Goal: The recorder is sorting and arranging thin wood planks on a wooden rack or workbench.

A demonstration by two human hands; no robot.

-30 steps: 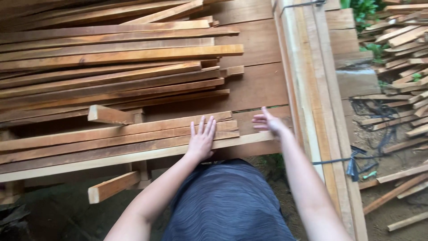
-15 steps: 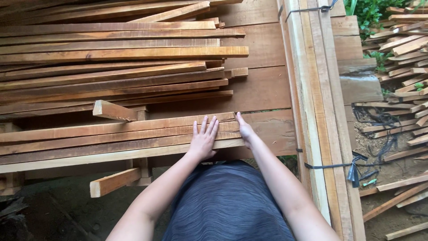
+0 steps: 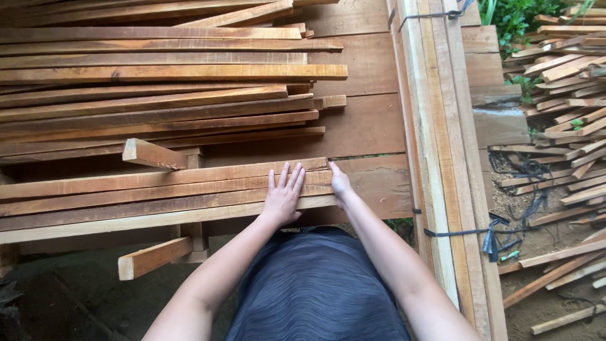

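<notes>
Outdoor setting, daylight, diffuse. Bare brown dirt ground (image 3: 549, 303) at right, littered with loose scrap wooden offcuts (image 3: 562, 69). Green leafy plants (image 3: 514, 16) at upper right. Long strapped bundle of pale planks (image 3: 442, 158) runs top to bottom. Wide reddish-brown board platform (image 3: 366, 126) beneath.

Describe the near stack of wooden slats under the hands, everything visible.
The near stack of slats is four or so long, thin strips of reddish-brown rough-sawn wood, lying flat side by side, running leftward out of frame. Their right ends line up roughly, near a wide plank. They rest across a short crosspiece. The left hand lies flat on top, fingers spread; the right hand presses against the ends.
</notes>
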